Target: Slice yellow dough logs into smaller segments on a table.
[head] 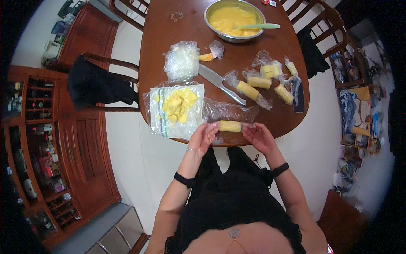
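A yellow dough-like roll [229, 126] in clear plastic film lies between my hands at the near edge of the table. My left hand [205, 136] pinches the film at the roll's left end, and my right hand [259, 136] grips it at the right end. Loose film [228, 109] spreads on the wood just beyond the roll. To the left, crumbly yellow dough [178, 104] sits on a white sheet [155, 125] with a plastic bag. Several wrapped yellow rolls, one of them this roll [247, 90], lie at the right.
A kitchen knife [219, 82] lies mid-table beside a stack of wrapped pale sheets [181, 60]. Farther back, a steel bowl [234, 39] holds yellow mixture and a green-handled spatula [268, 26]. A phone [298, 101] rests near the right edge. Wooden chairs [111, 62] flank the table [161, 22].
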`<state>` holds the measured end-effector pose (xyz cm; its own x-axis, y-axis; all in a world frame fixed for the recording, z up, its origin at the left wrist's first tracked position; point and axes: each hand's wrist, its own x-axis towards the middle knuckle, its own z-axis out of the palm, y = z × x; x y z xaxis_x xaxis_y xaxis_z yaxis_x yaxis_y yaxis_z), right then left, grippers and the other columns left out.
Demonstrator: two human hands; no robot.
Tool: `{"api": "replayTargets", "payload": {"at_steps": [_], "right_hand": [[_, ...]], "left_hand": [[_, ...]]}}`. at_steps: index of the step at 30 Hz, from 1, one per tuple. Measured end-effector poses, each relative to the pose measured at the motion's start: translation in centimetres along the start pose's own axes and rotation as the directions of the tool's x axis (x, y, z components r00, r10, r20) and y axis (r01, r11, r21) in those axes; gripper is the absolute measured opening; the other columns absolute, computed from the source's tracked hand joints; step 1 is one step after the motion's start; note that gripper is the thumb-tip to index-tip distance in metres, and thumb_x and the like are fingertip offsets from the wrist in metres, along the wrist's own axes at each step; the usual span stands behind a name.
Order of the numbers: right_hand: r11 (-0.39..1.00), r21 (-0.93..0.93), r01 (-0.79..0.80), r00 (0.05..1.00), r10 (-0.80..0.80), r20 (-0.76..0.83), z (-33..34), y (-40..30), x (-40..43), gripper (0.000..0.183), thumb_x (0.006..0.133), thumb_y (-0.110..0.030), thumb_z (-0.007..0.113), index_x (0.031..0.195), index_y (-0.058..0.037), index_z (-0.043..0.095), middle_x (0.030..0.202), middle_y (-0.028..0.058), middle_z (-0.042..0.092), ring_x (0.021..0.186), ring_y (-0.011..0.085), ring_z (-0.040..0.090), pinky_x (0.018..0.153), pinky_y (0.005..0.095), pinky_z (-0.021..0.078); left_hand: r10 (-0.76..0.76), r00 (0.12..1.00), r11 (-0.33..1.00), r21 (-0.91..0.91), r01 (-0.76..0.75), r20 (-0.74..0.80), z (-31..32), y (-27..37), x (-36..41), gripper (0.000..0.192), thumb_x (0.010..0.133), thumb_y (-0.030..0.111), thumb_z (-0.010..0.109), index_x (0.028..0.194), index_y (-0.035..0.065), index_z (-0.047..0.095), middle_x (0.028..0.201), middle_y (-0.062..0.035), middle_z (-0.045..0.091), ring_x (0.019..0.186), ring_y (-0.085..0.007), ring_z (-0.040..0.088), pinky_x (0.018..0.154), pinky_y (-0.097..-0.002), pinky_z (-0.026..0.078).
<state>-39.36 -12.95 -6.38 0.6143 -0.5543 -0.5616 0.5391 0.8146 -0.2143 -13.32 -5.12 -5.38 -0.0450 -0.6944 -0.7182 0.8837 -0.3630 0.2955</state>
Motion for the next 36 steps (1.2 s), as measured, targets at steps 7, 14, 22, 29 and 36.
{"api": "replayTargets", "payload": {"at_steps": [7, 14, 22, 29, 36], "right_hand": [[0.989, 0.075, 0.125, 0.980, -0.111, -0.167, -1.1, -1.3, 4.5, 0.017, 0.093, -0.017, 0.055, 0.092, -0.0009, 0.061, 0.104, 0.0152, 0.066, 0.103, 0.0260, 0.063, 0.093, 0.0405, 0.0523], [0.985, 0.023, 0.171, 0.961, -0.162, -0.223, -1.7, -0.9, 5.0, 0.024, 0.094, -0.019, 0.055, 0.107, 0.0000, 0.058, 0.108, 0.0144, 0.064, 0.102, 0.0251, 0.063, 0.092, 0.0382, 0.0525], [-0.037, -0.973, 0.227, 0.800, -0.563, 0.208, 5.2, 2.0, 1.7, 0.030, 0.089, -0.017, 0.061, 0.114, -0.0016, 0.058, 0.112, 0.0117, 0.064, 0.097, 0.0261, 0.063, 0.084, 0.0349, 0.0512], [-0.693, -0.666, 0.277, 0.801, -0.216, 0.558, 4.6, 3.8, 6.7, 0.046, 0.077, -0.017, 0.069, 0.119, -0.0041, 0.055, 0.126, 0.0135, 0.053, 0.122, 0.0295, 0.045, 0.108, 0.0448, 0.0301], [-0.809, -0.545, 0.218, 0.556, -0.356, 0.751, 6.2, 2.0, 8.0, 0.043, 0.083, -0.016, 0.060, 0.124, -0.0030, 0.053, 0.124, 0.0125, 0.052, 0.121, 0.0283, 0.045, 0.108, 0.0438, 0.0303]], "left_hand": [[0.071, 0.988, 0.997, 0.022, -0.069, -0.137, 1.7, 1.3, 6.0, 0.027, 0.098, 0.016, 0.044, 0.116, -0.0036, 0.047, 0.118, -0.0184, 0.061, 0.099, -0.0270, 0.064, 0.085, -0.0358, 0.056], [0.102, 0.979, 0.993, 0.071, -0.091, -0.177, 1.7, 1.4, 7.5, 0.021, 0.094, 0.017, 0.051, 0.107, 0.0001, 0.049, 0.106, -0.0168, 0.060, 0.099, -0.0313, 0.062, 0.085, -0.0411, 0.055], [0.190, 0.962, 0.981, 0.078, -0.178, -0.195, 1.5, 3.0, 5.7, 0.035, 0.095, 0.020, 0.055, 0.119, -0.0011, 0.043, 0.116, -0.0196, 0.055, 0.102, -0.0309, 0.059, 0.087, -0.0384, 0.055], [0.615, 0.789, 0.683, 0.504, -0.529, -0.006, 2.9, 1.9, 4.1, 0.027, 0.097, 0.016, 0.052, 0.121, 0.0047, 0.047, 0.105, -0.0104, 0.061, 0.089, -0.0154, 0.061, 0.073, -0.0266, 0.051], [0.683, 0.729, 0.601, 0.541, -0.589, 0.035, 3.1, 2.2, 1.1, 0.026, 0.099, 0.019, 0.050, 0.119, 0.0022, 0.049, 0.101, -0.0074, 0.060, 0.087, -0.0117, 0.059, 0.075, -0.0237, 0.048]]}}
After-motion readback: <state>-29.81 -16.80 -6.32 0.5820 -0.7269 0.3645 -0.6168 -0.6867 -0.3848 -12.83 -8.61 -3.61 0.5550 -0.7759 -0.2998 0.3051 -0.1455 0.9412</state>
